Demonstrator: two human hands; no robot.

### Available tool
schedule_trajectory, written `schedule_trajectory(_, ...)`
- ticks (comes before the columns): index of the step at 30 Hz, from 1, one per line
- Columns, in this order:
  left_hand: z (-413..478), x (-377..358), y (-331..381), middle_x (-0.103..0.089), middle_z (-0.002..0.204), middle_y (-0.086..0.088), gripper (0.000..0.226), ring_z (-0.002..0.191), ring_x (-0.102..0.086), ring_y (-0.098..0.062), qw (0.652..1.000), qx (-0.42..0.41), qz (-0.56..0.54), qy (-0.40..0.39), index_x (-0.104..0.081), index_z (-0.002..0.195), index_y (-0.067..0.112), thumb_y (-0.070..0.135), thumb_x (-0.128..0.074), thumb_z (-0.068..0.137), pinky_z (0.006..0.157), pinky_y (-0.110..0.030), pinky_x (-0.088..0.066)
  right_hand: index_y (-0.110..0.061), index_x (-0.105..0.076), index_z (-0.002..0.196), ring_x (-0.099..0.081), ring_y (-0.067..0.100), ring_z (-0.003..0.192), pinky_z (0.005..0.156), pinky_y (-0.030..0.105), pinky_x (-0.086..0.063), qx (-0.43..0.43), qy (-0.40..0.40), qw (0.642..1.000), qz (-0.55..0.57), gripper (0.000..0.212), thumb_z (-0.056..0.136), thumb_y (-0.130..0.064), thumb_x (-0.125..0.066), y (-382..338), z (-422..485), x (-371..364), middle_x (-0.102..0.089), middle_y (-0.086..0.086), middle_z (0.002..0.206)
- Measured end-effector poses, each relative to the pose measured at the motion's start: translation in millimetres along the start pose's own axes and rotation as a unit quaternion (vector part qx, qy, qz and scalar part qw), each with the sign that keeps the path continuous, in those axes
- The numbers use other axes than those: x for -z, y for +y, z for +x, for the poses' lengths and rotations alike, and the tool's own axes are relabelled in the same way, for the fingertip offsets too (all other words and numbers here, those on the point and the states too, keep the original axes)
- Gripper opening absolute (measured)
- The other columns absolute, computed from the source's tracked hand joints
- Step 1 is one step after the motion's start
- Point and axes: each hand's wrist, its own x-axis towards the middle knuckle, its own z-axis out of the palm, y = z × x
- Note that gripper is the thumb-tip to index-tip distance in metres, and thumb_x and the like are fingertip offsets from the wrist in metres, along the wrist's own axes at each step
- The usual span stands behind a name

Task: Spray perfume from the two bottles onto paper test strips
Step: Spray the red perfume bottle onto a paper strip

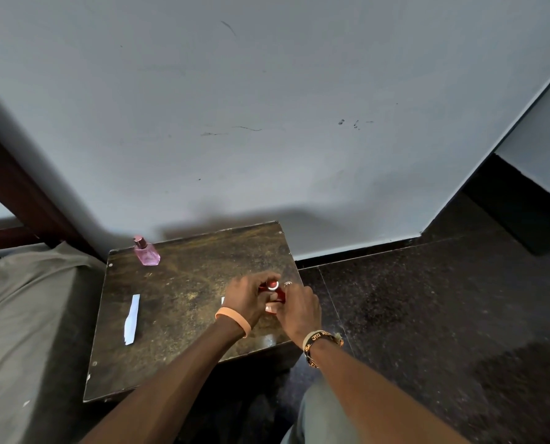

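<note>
Two hands: both meet on one red bottle (272, 288), above the right half of the desk (187, 347).
Left hand (246, 296): fingers curled round the red bottle from the left; peach wristband (233, 317) at the wrist.
Right hand (299, 310): fingers and thumb curled against the bottle's near right side, gripping it; ring (288, 283) on one finger.
Red bottle: small and glossy, round top with a pale rim; body mostly hidden by fingers; contact with the desk cannot be told.
Pink bottle (147, 253): upright at the desk's far left corner, clear pink, cap on, well apart from both hands.
Paper strip (132, 318): white, flat on the desk's left part.
Second strip (223, 301): white edge just beside the left hand, mostly hidden.
</note>
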Motion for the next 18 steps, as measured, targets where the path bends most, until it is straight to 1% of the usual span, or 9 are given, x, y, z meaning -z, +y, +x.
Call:
schedule_trajectory(2,0.2,0.0,0.8,-0.075,0.087,0.009,0.022,0.082,-0.069,-0.009,1.000,0.018,0.000,0.024,-0.075,0.094,0.026,0.020,-0.079,0.074,0.077,-0.032,-0.056,-0.016,-0.072,0.097,-0.069,0.023,0.090,0.077,0.033,-0.057,0.004,0.001,1.000,-0.001,0.013,0.088,-0.025,-0.074,-0.7,-0.5,1.5,-0.072,0.005,0.093)
schedule_trajectory(4,-1.6,-1.8,3.2,-0.074,0.083,0.011,0.021,0.078,-0.068,-0.006,0.998,0.033,-0.016,0.047,-0.075,0.090,0.026,0.024,-0.081,0.071,0.075,-0.030,-0.056,-0.017,-0.072,0.098,-0.069,0.022,0.089,0.076,0.032,-0.056,0.002,0.002,1.000,0.002,0.013,0.088,-0.026,-0.073,-1.9,-1.1,2.8,-0.073,0.005,0.093)
schedule_trajectory(6,-3.8,-4.6,5.6,-0.074,0.096,0.009,0.030,0.089,-0.068,-0.009,0.998,0.036,-0.013,0.049,-0.072,0.101,0.025,0.023,-0.081,0.073,0.082,-0.028,-0.054,-0.018,-0.072,0.099,-0.069,0.022,0.089,0.077,0.032,-0.057,0.002,0.001,1.000,0.003,0.013,0.088,-0.025,-0.073,-0.9,-0.7,1.5,-0.073,0.004,0.094)
schedule_trajectory(8,-3.9,-6.6,5.8,-0.069,0.115,0.006,0.041,0.104,-0.064,-0.013,1.000,0.026,0.004,0.015,-0.066,0.118,0.025,0.017,-0.075,0.079,0.092,-0.027,-0.049,-0.019,-0.072,0.099,-0.069,0.022,0.091,0.079,0.033,-0.057,0.001,0.000,1.000,-0.001,0.012,0.089,-0.025,-0.072,-0.6,-1.2,0.8,-0.072,0.004,0.094)
schedule_trajectory(9,-2.9,-5.9,5.8,-0.067,0.118,0.005,0.042,0.106,-0.063,-0.014,1.000,0.020,0.001,-0.001,-0.065,0.121,0.024,0.013,-0.072,0.081,0.093,-0.027,-0.048,-0.019,-0.072,0.098,-0.069,0.022,0.091,0.079,0.033,-0.057,-0.001,0.002,1.000,0.000,0.012,0.088,-0.025,-0.073,-0.2,-0.9,0.6,-0.072,0.004,0.094)
schedule_trajectory(11,-0.4,-3.4,4.6,-0.072,0.109,0.005,0.038,0.099,-0.066,-0.012,1.000,0.019,-0.020,-0.012,-0.069,0.114,0.024,0.007,-0.071,0.080,0.091,-0.028,-0.051,-0.019,-0.072,0.095,-0.069,0.021,0.090,0.079,0.032,-0.057,-0.005,0.004,1.000,0.006,0.012,0.087,-0.027,-0.075,0.5,-0.5,0.3,-0.073,0.003,0.093)
schedule_trajectory(15,0.0,-2.3,5.0,-0.074,0.089,0.009,0.031,0.082,-0.068,-0.006,0.997,0.050,-0.042,0.035,-0.075,0.095,0.024,0.016,-0.084,0.066,0.079,-0.023,-0.054,-0.017,-0.072,0.097,-0.069,0.020,0.090,0.079,0.032,-0.057,-0.004,0.003,1.000,0.009,0.015,0.086,-0.026,-0.076,-1.4,-0.1,1.1,-0.073,0.004,0.094)
schedule_trajectory(17,-1.1,-3.1,6.1,-0.074,0.089,0.009,0.033,0.082,-0.067,-0.005,0.997,0.056,-0.044,0.043,-0.073,0.095,0.023,0.019,-0.086,0.065,0.079,-0.023,-0.054,-0.018,-0.072,0.096,-0.069,0.021,0.088,0.078,0.035,-0.059,0.001,0.005,1.000,0.010,0.014,0.086,-0.026,-0.076,-1.1,0.0,-1.1,-0.072,0.003,0.092)
schedule_trajectory(18,-1.5,-3.6,6.1,-0.073,0.097,0.008,0.037,0.088,-0.067,-0.007,0.998,0.050,-0.034,0.034,-0.072,0.101,0.023,0.019,-0.084,0.067,0.082,-0.024,-0.054,-0.018,-0.072,0.096,-0.070,0.021,0.088,0.077,0.036,-0.059,0.004,0.005,1.000,0.007,0.012,0.086,-0.025,-0.076,-1.1,-0.2,-2.1,-0.072,0.003,0.091)
